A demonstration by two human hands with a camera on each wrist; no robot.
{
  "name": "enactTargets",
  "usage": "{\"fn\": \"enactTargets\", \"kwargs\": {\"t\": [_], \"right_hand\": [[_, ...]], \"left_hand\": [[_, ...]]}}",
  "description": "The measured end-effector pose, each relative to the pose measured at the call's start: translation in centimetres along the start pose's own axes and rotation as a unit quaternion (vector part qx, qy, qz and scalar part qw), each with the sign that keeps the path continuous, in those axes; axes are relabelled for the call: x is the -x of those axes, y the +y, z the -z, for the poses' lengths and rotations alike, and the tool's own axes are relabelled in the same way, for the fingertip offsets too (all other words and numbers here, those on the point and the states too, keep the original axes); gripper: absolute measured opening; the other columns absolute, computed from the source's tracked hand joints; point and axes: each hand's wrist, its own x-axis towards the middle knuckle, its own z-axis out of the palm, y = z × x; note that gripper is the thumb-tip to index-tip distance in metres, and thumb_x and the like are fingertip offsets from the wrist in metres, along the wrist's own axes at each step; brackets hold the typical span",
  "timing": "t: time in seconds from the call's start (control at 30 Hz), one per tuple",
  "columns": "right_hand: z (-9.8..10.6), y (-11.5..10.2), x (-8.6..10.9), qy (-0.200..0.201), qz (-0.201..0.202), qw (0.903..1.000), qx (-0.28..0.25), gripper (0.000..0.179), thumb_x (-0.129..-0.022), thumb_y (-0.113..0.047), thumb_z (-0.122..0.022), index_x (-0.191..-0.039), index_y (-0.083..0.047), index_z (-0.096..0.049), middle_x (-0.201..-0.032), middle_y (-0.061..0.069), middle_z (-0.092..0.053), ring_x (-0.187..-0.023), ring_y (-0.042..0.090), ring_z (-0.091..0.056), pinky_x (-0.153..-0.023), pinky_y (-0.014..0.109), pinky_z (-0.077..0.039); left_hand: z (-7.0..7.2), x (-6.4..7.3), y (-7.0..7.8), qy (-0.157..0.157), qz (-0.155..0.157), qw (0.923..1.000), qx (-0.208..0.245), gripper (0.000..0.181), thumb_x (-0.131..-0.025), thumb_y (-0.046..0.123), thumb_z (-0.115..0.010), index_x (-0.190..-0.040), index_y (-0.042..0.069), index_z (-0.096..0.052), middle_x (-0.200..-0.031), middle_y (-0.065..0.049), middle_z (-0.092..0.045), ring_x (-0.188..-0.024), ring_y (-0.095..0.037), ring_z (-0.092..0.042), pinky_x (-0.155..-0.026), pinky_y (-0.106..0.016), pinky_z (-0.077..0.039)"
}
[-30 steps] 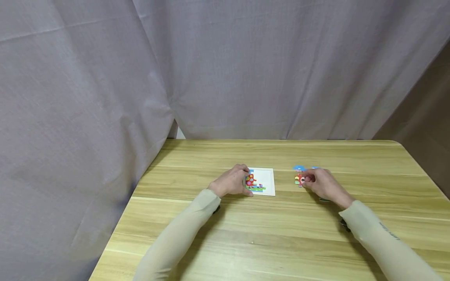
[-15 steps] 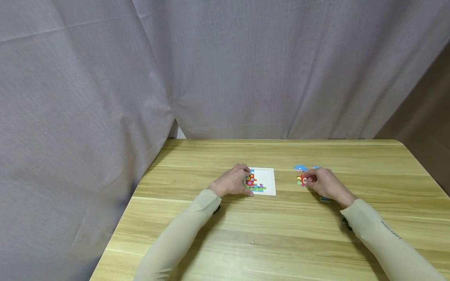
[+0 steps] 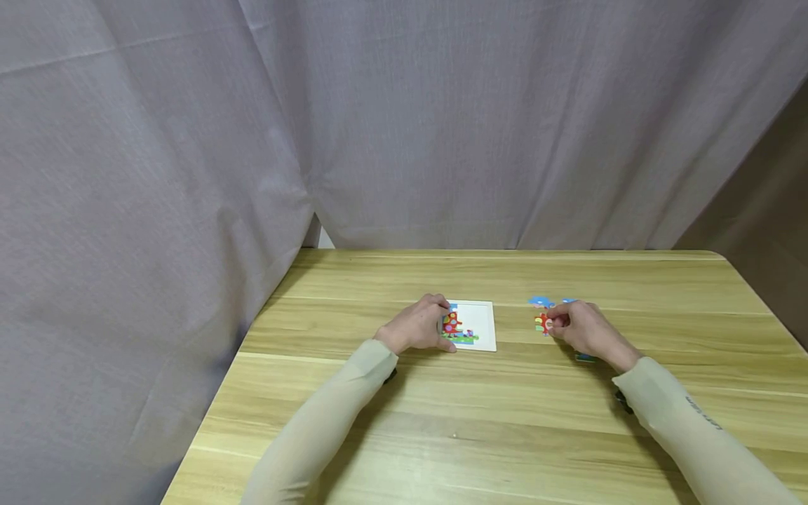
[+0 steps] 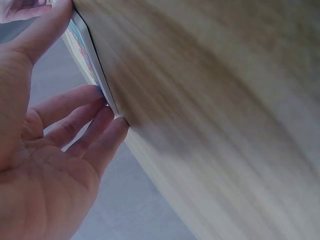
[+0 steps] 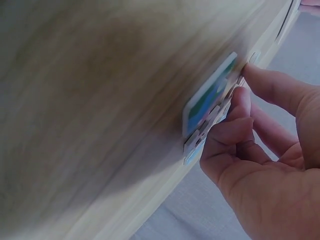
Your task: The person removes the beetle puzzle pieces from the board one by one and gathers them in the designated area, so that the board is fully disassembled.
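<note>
My left hand grips the left side of a white square puzzle tray, thumb at its near edge and fingers at the far one. Inside, joined pieces form part of a red, spotted picture over a green strip. In the left wrist view, bent fingertips rest at the tray's rim. To the right, my right hand pinches a red puzzle piece with yellow and green patches, low over the table; the fingertips cover its right part.
Blue puzzle pieces lie just beyond the right hand. A green-and-blue piece lies on the wooden table under that hand, with others behind it. A grey curtain hangs along the table's back edge.
The right hand and the red piece have shifted very slightly to the right. The left hand keeps its hold on the tray.
</note>
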Motion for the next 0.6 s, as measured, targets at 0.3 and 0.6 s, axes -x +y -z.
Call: {"fn": "enactTargets", "kwargs": {"t": [0.3,0.6], "right_hand": [[0.2,-1.5,0.1,0.008,-0.002,0.9999,-0.013,0.033,-0.098,-0.007,-0.074,-0.124,0.013,-0.072,-0.089,0.006,-0.072,-0.073,0.010,-0.056,-0.068,0.021,-0.046],[-1.7,-4.9,-0.4,0.007,0.035,0.9991,-0.025,0.034,-0.098,-0.005,-0.076,-0.126,0.015,-0.072,-0.093,0.008,-0.075,-0.080,0.012,-0.060,-0.066,0.019,-0.048]], "left_hand": [[0.2,0.1,0.1,0.000,-0.002,1.0000,0.005,0.062,-0.085,0.048,-0.094,-0.131,0.009,-0.077,-0.156,-0.002,-0.060,-0.147,-0.021,-0.053,-0.119,-0.029,-0.052],[0.1,0.0,0.0,0.004,-0.007,1.0000,0.004,0.058,-0.087,0.050,-0.092,-0.126,0.009,-0.079,-0.156,-0.002,-0.061,-0.148,-0.020,-0.053,-0.119,-0.029,-0.052]]}}
